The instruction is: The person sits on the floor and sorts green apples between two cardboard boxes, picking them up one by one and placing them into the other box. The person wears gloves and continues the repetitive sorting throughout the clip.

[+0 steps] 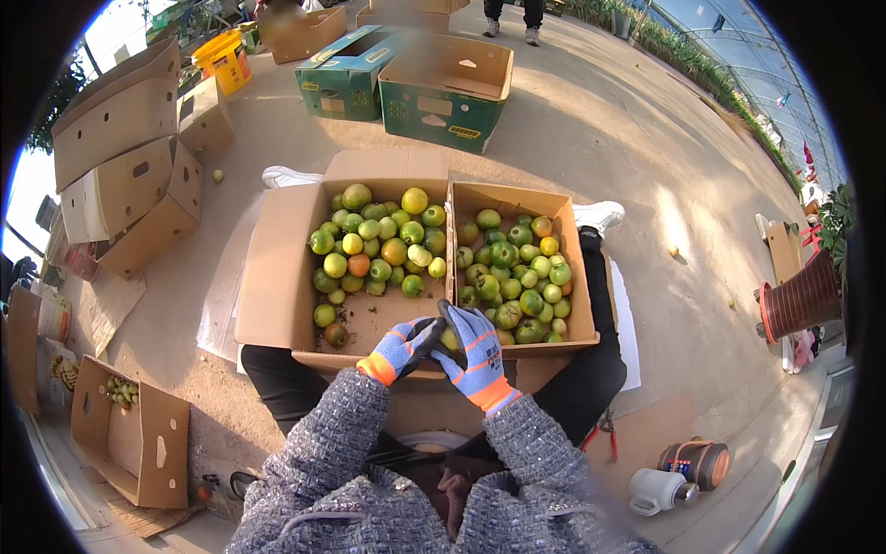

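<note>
Two cardboard boxes of tomatoes stand side by side between my legs. The left box (pixel 277 266) holds green, yellowish and a few reddish tomatoes (pixel 394 251), with bare cardboard and dried bits at its near side. Green tomatoes (pixel 504 255) fill most of the right box (pixel 581 291). My left hand (pixel 408 346), in a blue and black glove with an orange cuff, is at the near edge of the left box, its fingers curled; what they hold is hidden. My right hand (pixel 474 350), gloved alike, meets it near the shared wall, with a yellowish tomato (pixel 449 340) partly covered by its fingers.
Green cardboard boxes (pixel 443 104) and a yellow bucket (pixel 223 62) stand ahead. Stacked boxes (pixel 124 159) are at left, above an open box (pixel 163 443) with small green fruit. Red-handled pliers (pixel 602 436), a white jug (pixel 657 490) and a dark flask (pixel 695 464) lie at right. A person's legs (pixel 513 14) show beyond.
</note>
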Motion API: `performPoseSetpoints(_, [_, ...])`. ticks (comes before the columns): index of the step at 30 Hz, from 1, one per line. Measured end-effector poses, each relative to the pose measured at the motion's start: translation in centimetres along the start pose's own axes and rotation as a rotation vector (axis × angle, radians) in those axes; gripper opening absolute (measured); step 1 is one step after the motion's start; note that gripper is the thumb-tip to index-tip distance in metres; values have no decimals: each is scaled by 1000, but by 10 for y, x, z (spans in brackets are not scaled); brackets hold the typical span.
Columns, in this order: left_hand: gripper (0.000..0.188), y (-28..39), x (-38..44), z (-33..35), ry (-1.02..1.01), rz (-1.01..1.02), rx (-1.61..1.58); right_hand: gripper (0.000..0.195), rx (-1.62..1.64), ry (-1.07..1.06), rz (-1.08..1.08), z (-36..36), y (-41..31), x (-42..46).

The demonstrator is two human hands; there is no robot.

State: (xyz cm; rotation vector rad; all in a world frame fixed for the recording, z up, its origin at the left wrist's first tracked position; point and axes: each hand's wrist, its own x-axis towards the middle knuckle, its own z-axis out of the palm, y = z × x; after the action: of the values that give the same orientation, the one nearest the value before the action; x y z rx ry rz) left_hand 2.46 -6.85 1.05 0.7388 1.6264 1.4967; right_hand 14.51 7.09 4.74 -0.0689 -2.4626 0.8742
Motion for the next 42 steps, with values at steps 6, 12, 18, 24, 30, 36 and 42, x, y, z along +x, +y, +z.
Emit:
performPoseSetpoints(6, [39,22,-2,-32,272,-92,305,59,-88,373,318,-10,66,3])
performPoseSetpoints(12, [50,9,4,-82,161,-771,1512,61,-586,173,312,-17,83,-5])
performPoseSetpoints(18, [40,-23,20,-95,1,-899,1434,60,-606,89,320,-14,78,-2])
performPoseSetpoints(24, [32,-17,24,-86,11,-867,1553,58,-600,88,324,-13,78,-4])
performPoseSetpoints(30, [39,12,9,-86,32,-618,1394,58,-470,169,238,-18,68,-4])
performPoseSetpoints(36, [27,19,-12,-76,102,-260,-318,72,-103,49,-22,-5,-11,11])
performPoseSetpoints(42, [42,51,-13,-13,-89,-232,-392,77,108,62,12,11,-12,10])
